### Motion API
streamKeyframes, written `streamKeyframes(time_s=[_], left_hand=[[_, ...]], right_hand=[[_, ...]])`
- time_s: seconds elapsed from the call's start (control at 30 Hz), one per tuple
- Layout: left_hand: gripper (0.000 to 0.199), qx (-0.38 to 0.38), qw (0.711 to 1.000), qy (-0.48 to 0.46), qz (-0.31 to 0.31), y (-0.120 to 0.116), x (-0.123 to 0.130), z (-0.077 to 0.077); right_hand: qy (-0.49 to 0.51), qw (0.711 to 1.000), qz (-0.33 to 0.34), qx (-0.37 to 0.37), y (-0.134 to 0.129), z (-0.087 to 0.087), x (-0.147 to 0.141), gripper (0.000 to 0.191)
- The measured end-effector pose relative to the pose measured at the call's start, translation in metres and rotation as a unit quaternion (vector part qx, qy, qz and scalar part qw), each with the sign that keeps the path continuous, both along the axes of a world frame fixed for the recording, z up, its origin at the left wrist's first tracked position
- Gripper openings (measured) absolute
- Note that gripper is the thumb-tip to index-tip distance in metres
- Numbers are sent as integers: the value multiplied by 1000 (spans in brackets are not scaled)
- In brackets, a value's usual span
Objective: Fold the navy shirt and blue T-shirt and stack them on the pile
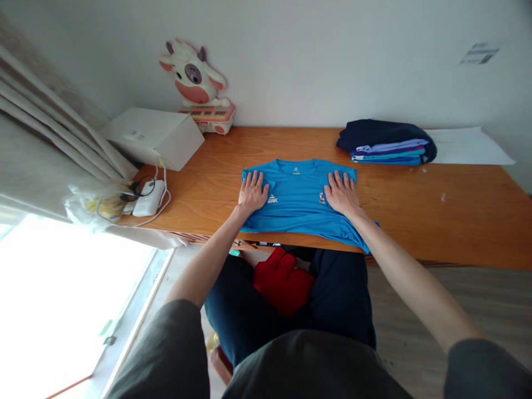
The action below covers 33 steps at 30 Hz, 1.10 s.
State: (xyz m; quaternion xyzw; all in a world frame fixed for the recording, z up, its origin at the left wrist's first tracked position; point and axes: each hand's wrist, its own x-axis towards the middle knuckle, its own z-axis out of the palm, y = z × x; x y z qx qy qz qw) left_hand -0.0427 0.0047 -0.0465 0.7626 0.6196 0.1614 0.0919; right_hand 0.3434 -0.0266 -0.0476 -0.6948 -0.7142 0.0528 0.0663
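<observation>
Dark grey cloth of my own top (307, 368) fills the space closest to me, with navy trousers (344, 293) below and a red, lobed object (285, 285) between my thighs; I can't tell what it is. Up to the table, and it's all about the blue shirt (297, 210)! It lies right in front of me at the near edge, collar pointing away, bright and smooth across the chest. White lettering shows beside my left hand (251, 192), a small red-and-white badge beside my right hand (342, 193), and pale print sits inside the neck. Lower down the fabric bunches into long creases, one corner slanting out to the table's edge under my right forearm. Both hands lie palm down on the shirt, one per side, fingers slightly spread, pinching nothing.

What a warm surface: orange-brown wooden table (465, 208), grain running lengthwise. Back right sits a folded clothes stack (386, 138), navy on top, purple and blue layers beneath, beside a white sheet (467, 145). Back left, a cow toy (193, 77) with a little keyboard leans near the pale wall (291, 66), next to a white box (178, 145). Nearer, a white power strip (149, 198) and its cable crowd a clear plastic bag (93, 208). Grey curtain (45, 138) on the left, bright glare below it, wood-look floor (440, 302) to the right!
</observation>
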Motion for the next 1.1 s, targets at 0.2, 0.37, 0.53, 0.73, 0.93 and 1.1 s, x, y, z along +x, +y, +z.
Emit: streamKeyframes(time_s=[0.2,0.37,0.53,0.73,0.93,1.1], left_hand=[[88,-57,997,22,47,33,5,6],[89,-62,995,3,78,67,1,5],[90,-53,992,-30,109,80,-17,-1],[87,-39,983,-4,178,72,-24,4],[66,6,993,-29,115,80,-46,13],[48,-45,996,53,63,106,-85,29]], right_hand=[[9,999,-7,-46,40,8,3,92],[28,997,-38,-63,75,12,6,95],[-3,996,-58,-61,77,9,8,95],[-5,996,-70,-62,75,9,13,97],[-8,998,-58,-18,65,6,12,93],[-9,998,-63,-8,59,6,8,90]])
